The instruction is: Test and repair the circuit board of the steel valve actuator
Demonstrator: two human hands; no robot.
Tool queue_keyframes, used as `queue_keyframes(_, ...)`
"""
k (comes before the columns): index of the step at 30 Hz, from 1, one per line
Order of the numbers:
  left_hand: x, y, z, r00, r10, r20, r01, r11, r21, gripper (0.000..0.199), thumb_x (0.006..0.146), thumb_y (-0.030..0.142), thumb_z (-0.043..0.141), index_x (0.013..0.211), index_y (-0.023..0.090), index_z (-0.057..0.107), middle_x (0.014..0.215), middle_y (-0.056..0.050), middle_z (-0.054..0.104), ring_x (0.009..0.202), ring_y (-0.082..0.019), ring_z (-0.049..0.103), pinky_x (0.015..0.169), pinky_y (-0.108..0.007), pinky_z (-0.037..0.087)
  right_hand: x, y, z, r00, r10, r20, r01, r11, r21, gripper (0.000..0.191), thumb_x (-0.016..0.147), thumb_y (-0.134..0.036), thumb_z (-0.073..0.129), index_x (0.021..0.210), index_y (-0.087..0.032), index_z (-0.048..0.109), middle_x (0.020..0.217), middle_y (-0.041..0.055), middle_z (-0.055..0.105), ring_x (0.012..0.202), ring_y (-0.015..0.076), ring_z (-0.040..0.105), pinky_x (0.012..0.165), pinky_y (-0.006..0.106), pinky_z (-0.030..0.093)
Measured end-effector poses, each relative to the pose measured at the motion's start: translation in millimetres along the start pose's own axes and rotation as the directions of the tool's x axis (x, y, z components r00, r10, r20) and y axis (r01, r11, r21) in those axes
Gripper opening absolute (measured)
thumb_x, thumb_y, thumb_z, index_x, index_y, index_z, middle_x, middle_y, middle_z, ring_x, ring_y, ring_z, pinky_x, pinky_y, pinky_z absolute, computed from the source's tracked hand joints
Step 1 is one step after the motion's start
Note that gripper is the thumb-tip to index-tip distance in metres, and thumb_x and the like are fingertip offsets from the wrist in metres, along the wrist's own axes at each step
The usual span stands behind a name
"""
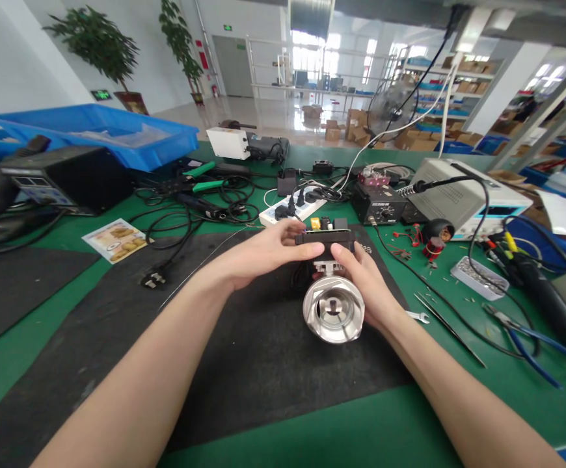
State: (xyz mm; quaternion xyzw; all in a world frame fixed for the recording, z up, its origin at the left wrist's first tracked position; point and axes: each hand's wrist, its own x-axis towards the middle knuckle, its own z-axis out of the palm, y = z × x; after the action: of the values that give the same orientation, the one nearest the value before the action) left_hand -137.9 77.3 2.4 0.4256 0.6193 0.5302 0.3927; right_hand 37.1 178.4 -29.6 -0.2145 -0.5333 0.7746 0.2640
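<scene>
Both my hands grip a motorised valve between them, over the black mat point(244, 370). Its shiny steel valve body point(334, 309), with a round threaded opening, faces me at the bottom. Above it sits a black actuator housing point(324, 246) with an exposed circuit board and small yellow and black components on top. My left hand point(283, 247) holds the housing's left side, thumb along its near face. On the right side, my right hand point(363, 273) wraps around it with the thumb on the near face. The far fingers of both hands are partly hidden.
A white power strip point(295, 207) lies behind the valve. Tweezers point(451, 330), blue-handled pliers point(522, 335), a small wrench point(418, 316) and a tray of small parts point(479, 277) are on the right. Cables and a plug point(155, 278) lie left; a blue bin point(102, 133) stands behind.
</scene>
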Motion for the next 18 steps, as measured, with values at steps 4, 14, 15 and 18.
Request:
queue_keyframes(4, 14, 23, -2.8, 0.983, 0.151, -0.107, -0.146, 0.988, 0.046, 0.047, 0.086, 0.06, 0.072, 0.111, 0.021, 0.07, 0.117, -0.008, 0.072, 0.11, -0.025, 0.064, 0.095, -0.038, 0.047, 2, 1, -2, 1.0, -0.002, 0.018, 0.002, 1.0, 0.002, 0.049, 0.086, -0.051, 0.077, 0.127, -0.029, 0.059, 0.12, 0.0042, 0.076, 0.096, 0.0267, 0.076, 0.082, 0.039, 0.061)
queue_keyframes(14, 19, 39, 9.8, 0.969, 0.215, -0.123, -0.18, 0.952, 0.247, 0.04, 0.087, 0.062, 0.069, 0.095, 0.023, 0.073, 0.099, -0.005, 0.076, 0.093, -0.023, 0.067, 0.078, -0.033, 0.048, -3, 4, 2, 0.996, -0.087, -0.007, 0.086, 0.993, -0.085, 0.058, 0.081, -0.041, 0.084, 0.13, -0.028, 0.057, 0.129, 0.0045, 0.072, 0.112, 0.0262, 0.071, 0.095, 0.041, 0.057)
queue_keyframes(15, 18, 40, 7.9, 0.964, 0.222, -0.145, -0.182, 0.951, 0.249, 0.041, 0.088, 0.063, 0.066, 0.095, 0.023, 0.073, 0.1, -0.005, 0.076, 0.094, -0.023, 0.066, 0.078, -0.033, 0.048, -4, 4, 3, 0.996, -0.094, -0.01, 0.092, 0.992, -0.083, 0.058, 0.08, -0.04, 0.085, 0.13, -0.028, 0.057, 0.127, 0.0041, 0.072, 0.107, 0.0252, 0.072, 0.093, 0.04, 0.058)
queue_keyframes(18, 13, 43, 0.7, 0.954, 0.238, -0.179, -0.184, 0.944, 0.274, 0.041, 0.09, 0.063, 0.064, 0.096, 0.023, 0.072, 0.101, -0.005, 0.075, 0.097, -0.023, 0.066, 0.08, -0.033, 0.047, -4, 4, 4, 0.996, -0.088, -0.025, 0.086, 0.993, -0.076, 0.06, 0.079, -0.039, 0.086, 0.13, -0.028, 0.057, 0.126, 0.0042, 0.073, 0.101, 0.025, 0.073, 0.087, 0.039, 0.059)
